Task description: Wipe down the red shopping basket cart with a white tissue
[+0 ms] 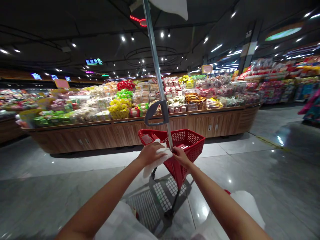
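A red plastic shopping basket cart (191,144) stands on the tiled floor in front of me, with a tall grey metal pole (157,70) rising from its near rim. My left hand (150,154) is closed on a white cloth (158,159) pressed against the base of the pole. My right hand (180,156) rests on the red rim just right of the pole, fingers curled onto it. A grey loop handle (156,113) is fixed partway up the pole.
A long curved wooden display counter (140,128) piled with packaged snacks runs across behind the cart. More stocked shelves (275,83) stand at the right. The glossy grey floor (250,173) spreads to either side. A white flag hangs at the pole's top.
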A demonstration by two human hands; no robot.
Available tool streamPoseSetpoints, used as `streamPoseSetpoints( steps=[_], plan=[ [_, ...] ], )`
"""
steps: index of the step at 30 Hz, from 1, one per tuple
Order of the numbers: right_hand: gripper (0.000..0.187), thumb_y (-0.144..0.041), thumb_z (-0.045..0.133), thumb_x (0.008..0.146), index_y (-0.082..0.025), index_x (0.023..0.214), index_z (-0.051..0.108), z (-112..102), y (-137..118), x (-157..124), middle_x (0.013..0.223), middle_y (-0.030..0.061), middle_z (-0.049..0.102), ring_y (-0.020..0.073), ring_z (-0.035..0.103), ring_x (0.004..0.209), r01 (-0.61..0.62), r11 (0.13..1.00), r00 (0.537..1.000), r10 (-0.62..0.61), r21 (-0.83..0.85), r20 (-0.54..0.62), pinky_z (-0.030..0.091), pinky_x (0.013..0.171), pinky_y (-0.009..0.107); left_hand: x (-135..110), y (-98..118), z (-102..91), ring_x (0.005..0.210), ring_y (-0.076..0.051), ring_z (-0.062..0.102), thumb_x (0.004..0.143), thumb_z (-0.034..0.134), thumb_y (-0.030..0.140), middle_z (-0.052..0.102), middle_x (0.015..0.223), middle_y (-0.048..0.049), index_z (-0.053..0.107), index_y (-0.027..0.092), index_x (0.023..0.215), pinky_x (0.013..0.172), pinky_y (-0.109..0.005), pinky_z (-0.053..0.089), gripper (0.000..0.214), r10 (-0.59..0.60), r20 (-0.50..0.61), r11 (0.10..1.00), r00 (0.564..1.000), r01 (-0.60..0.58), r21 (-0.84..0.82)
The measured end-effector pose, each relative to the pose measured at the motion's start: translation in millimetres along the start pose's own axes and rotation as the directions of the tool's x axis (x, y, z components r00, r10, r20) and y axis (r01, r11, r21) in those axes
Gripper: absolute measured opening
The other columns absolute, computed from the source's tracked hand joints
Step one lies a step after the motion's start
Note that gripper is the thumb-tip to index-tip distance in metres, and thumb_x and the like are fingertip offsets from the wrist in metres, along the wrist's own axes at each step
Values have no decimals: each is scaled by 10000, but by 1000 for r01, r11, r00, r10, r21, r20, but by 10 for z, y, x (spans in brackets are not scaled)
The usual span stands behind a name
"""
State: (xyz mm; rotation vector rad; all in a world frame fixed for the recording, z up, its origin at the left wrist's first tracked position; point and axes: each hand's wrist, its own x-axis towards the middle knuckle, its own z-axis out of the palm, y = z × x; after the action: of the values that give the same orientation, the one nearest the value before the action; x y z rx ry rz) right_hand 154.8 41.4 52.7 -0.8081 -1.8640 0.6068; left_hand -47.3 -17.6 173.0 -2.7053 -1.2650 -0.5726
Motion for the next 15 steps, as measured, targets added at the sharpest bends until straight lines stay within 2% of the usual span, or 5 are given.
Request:
streamPoseSetpoints(
  steps=[3,7,11,13,15],
  plan=[
    [271,-461,569,793,-191,791,585,1,-4,6,780,13,599,190,522,760,-13,1000,1000,12,-16,-20,396,733,302,32,28,125,1103,-283,569,699,699,563,656,1161,-84,626,261,1173,961,-420,412,567,74,54,990,996,-80,119],
    [272,-464,591,777,-193,798,581,-22,-10,8,775,4,593,179,514,746,-17,999,1000,18,40,-7,398,729,296,-22,-3,338,863,-267,647,743,629,603,707,936,-110,623,190,1141,831,-399,476,574,52,89,990,995,-63,123],
    [315,-512,590,780,-198,778,569,-49,-16,25,762,-16,564,153,506,716,-116,969,992,101,216,81,400,653,253,-123,-391,290,931,-254,634,806,561,566,693,1000,-116,639,176,1095,860,-366,479,492,229,25,973,973,-229,-24],
    [346,-545,573,785,-201,751,550,-43,-24,48,737,-24,548,144,502,694,-182,935,982,158,304,102,395,618,239,-150,-620,222,1008,-244,612,821,558,512,681,1064,-107,646,190,1084,923,-364,462,426,242,-4,968,970,-241,-72],
    [379,-575,554,784,-202,721,532,-27,-32,74,716,-25,541,143,501,682,-212,911,977,194,353,85,396,614,239,-160,-738,204,1060,-234,591,838,543,461,674,1099,-82,645,217,1083,1010,-392,413,361,199,-31,977,979,-201,-65]
  ],
)
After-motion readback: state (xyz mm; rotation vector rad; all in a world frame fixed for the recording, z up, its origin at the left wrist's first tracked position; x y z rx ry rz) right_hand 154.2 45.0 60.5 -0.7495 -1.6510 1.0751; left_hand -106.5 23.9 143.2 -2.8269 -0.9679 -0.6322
